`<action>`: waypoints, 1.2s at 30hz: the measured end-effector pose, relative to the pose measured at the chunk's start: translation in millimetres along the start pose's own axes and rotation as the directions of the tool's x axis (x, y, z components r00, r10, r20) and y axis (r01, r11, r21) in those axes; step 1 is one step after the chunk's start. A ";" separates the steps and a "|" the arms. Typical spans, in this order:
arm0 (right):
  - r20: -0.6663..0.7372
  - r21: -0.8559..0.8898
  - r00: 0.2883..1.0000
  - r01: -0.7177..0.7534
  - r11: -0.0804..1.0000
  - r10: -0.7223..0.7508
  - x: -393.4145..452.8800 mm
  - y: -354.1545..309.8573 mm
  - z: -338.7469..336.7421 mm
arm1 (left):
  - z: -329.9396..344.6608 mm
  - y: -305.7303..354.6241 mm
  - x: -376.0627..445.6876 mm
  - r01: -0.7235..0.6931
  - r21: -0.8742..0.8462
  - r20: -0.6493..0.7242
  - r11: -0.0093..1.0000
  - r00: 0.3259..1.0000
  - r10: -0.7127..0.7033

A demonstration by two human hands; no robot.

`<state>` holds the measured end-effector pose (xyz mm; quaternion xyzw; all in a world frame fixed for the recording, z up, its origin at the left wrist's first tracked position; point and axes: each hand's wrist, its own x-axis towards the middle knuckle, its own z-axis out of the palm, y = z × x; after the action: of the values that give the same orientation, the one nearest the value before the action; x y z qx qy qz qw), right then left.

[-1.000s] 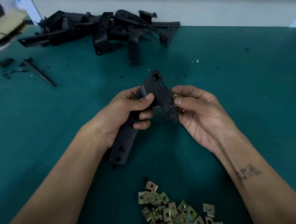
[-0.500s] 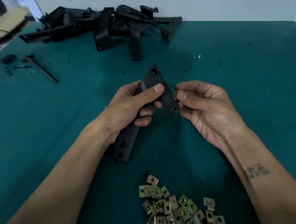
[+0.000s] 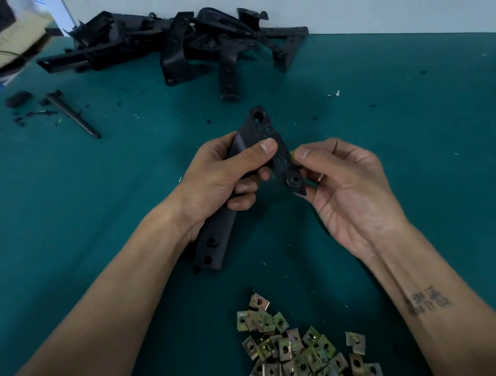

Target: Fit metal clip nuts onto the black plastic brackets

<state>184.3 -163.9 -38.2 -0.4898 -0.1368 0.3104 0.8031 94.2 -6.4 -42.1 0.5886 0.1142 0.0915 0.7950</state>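
Observation:
My left hand (image 3: 224, 174) grips a long black plastic bracket (image 3: 217, 238) around its middle, thumb laid across its face, above the green table. The bracket's upper end (image 3: 258, 121) points away from me and a side arm with a round boss (image 3: 292, 180) juts right. My right hand (image 3: 350, 183) pinches a small brass-coloured clip nut (image 3: 292, 155) between thumb and fingers, right against the edge of that side arm. Most of the nut is hidden behind my thumb.
A heap of loose clip nuts (image 3: 308, 356) lies near the table's front edge. A pile of black brackets (image 3: 180, 42) sits at the back by the white wall. A thin black rod (image 3: 72, 115) and plastic crumbs lie at the left. Cardboard (image 3: 8, 33) stands at the far left.
Both hands and the bracket stay together with little movement. My left thumb has slid up across the bracket's face, and my right thumb keeps the nut at the side arm's edge.

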 end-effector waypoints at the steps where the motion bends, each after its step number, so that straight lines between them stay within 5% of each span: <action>1: 0.001 -0.005 1.000 0.004 1.000 -0.004 -0.4 -0.5 0.0 | 0.2 -0.1 -0.2 -0.005 0.005 0.004 1.000 1.000 0.005; 13: -0.010 -0.100 0.999 0.029 0.995 -0.031 -5.2 -7.1 3.3 | 0.3 -1.4 0.9 -0.011 0.046 0.021 0.999 1.000 0.010; 18: 0.110 -0.061 0.994 0.030 0.998 -0.023 -12.3 -3.1 7.6 | -0.6 -1.7 -0.6 -0.050 0.036 0.033 0.998 0.998 0.049; 26: -0.134 -0.164 0.983 0.106 0.981 -0.128 -6.8 11.0 12.6 | 2.3 -3.0 2.2 -0.024 0.066 -0.047 0.998 0.999 0.027; 28: -0.135 -0.572 0.904 0.264 0.777 -0.407 -7.6 8.8 4.9 | 1.3 -3.1 2.7 -0.021 0.027 -0.088 0.999 0.996 0.023; 30: 0.173 -0.815 0.783 0.455 0.360 -0.598 -13.7 -3.4 0.1 | -2.0 -1.7 3.3 -0.021 -0.016 -0.114 1.000 0.993 0.019; 31: 0.339 -0.794 0.759 0.548 0.264 -0.556 -19.3 -10.1 -0.6 | -3.8 -0.9 3.6 -0.015 -0.038 -0.116 0.999 0.993 0.011; 33: 0.544 -0.728 0.783 0.619 0.294 -0.302 -32.4 -18.8 5.5 | -7.1 0.9 4.8 0.006 -0.106 -0.102 0.994 0.995 -0.017; 36: 0.591 -0.794 0.795 0.541 0.277 0.137 -46.3 -9.1 21.1 | -10.7 2.4 6.0 0.053 -0.176 -0.061 0.983 0.996 -0.064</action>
<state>140.9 -181.4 -16.2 -0.7266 -0.5828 0.1841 0.3137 96.8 5.8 -43.2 0.5100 0.1492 0.0971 0.8415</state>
